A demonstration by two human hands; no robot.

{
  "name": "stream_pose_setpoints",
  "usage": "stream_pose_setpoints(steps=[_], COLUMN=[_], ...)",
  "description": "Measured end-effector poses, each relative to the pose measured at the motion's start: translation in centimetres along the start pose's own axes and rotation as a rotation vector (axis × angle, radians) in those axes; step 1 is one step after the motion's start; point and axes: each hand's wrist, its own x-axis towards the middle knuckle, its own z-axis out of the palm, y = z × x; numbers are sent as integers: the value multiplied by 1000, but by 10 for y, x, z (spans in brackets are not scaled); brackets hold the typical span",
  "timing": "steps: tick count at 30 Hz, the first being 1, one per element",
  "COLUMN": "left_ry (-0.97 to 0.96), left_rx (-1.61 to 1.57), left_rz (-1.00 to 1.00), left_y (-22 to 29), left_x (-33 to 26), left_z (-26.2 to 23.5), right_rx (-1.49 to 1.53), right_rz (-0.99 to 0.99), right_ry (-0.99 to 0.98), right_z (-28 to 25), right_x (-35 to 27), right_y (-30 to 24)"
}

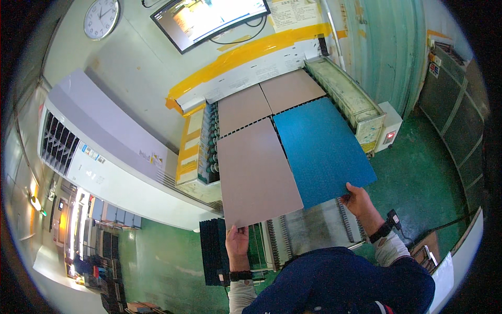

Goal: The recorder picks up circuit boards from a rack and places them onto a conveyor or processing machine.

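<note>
Hands [358,203] on 2 panels [324,152], fingers [244,232] partly hidden, screen [209,20] cropped.

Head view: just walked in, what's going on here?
A person is handling two flat panels side by side at a roller machine. The left hand holds the near left corner of a beige panel; the right hand is on the near edge of a blue panel, thumb on top. Two more beige panels lie side by side farther in, with no hand on them.
</note>
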Motion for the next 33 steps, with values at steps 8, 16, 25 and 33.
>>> stream_pose_setpoints(steps=[8, 16, 25, 33], left_ry=[-12, -3, 6, 32], left_rx=[9, 37, 35, 43], left_rz=[21, 12, -11, -16], left_y=[0, 0, 4, 5], left_x=[8, 15, 28, 35], left_z=[3, 9, -2, 3], right_rx=[23, 15, 11, -7], right_rz=[23, -5, 23, 4], right_ry=[17, -23, -31, -6], right_z=[1, 9, 12, 19], right_x=[14, 15, 23, 28], right_y=[-2, -8, -11, -13])
